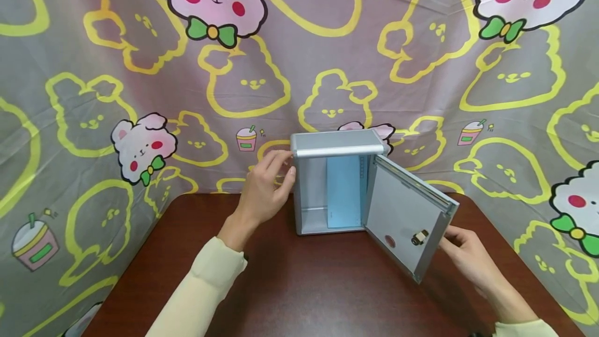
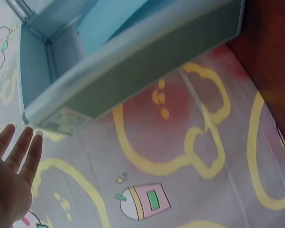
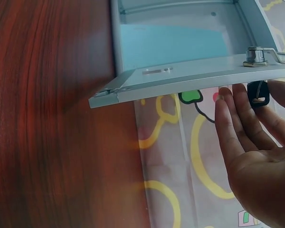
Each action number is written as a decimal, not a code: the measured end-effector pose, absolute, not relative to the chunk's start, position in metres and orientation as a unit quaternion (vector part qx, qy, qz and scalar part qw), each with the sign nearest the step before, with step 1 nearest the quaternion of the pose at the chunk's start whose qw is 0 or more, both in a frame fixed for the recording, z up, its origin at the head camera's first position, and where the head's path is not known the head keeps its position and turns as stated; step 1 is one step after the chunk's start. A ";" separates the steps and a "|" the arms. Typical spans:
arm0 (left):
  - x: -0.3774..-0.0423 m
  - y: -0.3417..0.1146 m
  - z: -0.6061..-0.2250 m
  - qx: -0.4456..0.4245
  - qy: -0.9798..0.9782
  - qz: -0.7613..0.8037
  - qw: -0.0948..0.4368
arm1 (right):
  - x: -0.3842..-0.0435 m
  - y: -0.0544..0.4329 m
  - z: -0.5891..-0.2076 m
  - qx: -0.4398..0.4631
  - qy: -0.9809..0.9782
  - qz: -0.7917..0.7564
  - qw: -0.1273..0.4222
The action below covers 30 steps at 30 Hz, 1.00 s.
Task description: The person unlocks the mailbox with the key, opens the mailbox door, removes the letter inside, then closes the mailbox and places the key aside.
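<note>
A small silver metal cabinet stands on the table with its door swung out to the right. Upright inside it is a light blue sheet or folder. My left hand has its fingertips at the cabinet's upper left front corner. In the left wrist view those fingers are fairly straight. At the door's outer face, my right hand pinches a black-headed key between thumb and finger. On the door's inner side sits the lock's metal cam.
The dark reddish wooden table extends in front of the cabinet. Behind and on both sides hangs a patterned cloth with cartoon animals. A white label is on the cabinet's side near my left fingertips.
</note>
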<state>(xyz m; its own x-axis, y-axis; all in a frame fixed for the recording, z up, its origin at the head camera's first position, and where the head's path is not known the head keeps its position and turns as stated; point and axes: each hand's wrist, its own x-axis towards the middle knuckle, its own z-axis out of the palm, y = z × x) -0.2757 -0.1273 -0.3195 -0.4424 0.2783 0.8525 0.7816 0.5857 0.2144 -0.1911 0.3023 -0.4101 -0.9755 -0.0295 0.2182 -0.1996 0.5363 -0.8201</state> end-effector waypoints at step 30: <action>-0.269 -0.047 -0.415 -0.309 -0.846 -0.411 0.143 | -0.190 0.303 -0.410 0.053 -0.868 0.488 0.071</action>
